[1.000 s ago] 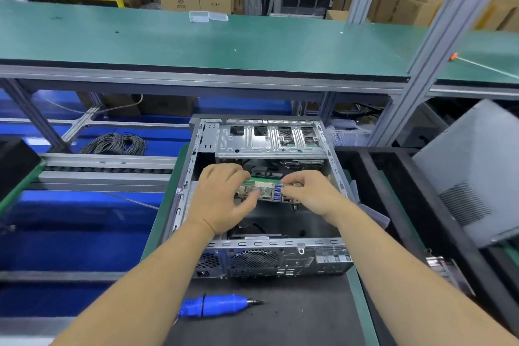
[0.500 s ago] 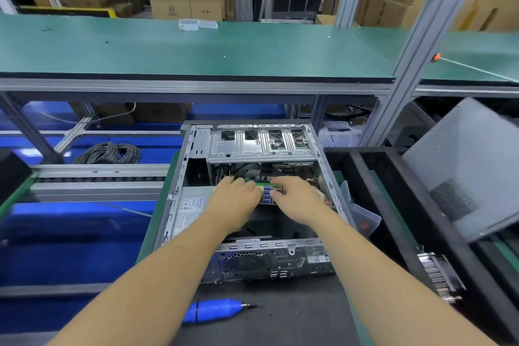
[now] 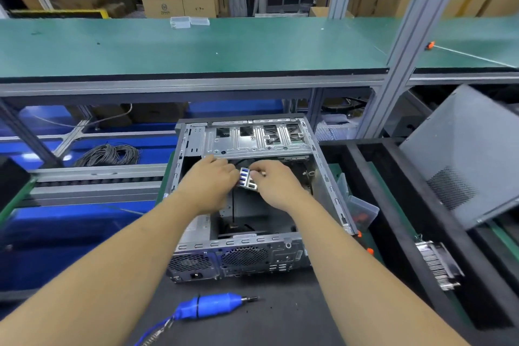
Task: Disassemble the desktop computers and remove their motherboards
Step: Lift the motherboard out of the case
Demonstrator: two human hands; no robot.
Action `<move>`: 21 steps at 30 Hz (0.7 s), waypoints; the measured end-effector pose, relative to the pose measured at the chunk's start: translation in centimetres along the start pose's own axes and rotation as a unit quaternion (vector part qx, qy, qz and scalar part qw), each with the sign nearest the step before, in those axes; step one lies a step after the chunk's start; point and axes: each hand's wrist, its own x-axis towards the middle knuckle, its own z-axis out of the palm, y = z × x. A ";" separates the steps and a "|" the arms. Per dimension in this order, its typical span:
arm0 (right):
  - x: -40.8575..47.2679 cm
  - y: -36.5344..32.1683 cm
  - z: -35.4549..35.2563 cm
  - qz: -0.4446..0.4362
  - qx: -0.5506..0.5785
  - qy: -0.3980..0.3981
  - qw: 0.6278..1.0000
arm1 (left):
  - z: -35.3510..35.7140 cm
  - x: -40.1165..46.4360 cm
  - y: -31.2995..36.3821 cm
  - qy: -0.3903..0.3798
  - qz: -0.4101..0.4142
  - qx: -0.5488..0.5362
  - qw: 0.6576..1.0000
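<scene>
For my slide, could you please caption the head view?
Both hands hold a port board inside the open case.

The computer case (image 3: 252, 199) lies open at the centre of the work mat (image 3: 280, 317). Inside it, both hands meet at a small board (image 3: 247, 178) below the drive cage (image 3: 252, 139): the left hand (image 3: 209, 184) at the board's 9 o'clock, the right hand (image 3: 276, 185) at its 3 o'clock. The screwdriver (image 3: 209, 306) lies at the case's 6 o'clock, the coiled cable (image 3: 112, 154) at 10 o'clock, the heatsink (image 3: 438, 267) at 4 o'clock, the leaning side panel (image 3: 466, 157) at 3 o'clock, the long shelf (image 3: 196, 48) at 12 o'clock.
</scene>
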 end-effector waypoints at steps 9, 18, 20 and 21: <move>0.8 -2.0 -0.8 0.018 -0.041 -0.077 0.996 | -1.9 -0.9 -1.1 0.042 -0.006 -0.046 0.998; 1.3 -3.2 -7.8 0.101 0.117 0.003 0.988 | -5.7 2.3 1.2 0.256 -0.290 -0.368 0.845; 1.0 -3.8 -9.2 0.096 0.123 0.006 0.988 | -6.2 3.0 1.7 0.258 -0.303 -0.523 0.753; 0.8 -4.2 -10.0 0.089 0.119 0.003 0.989 | -6.5 3.2 1.9 0.257 -0.308 -0.593 0.698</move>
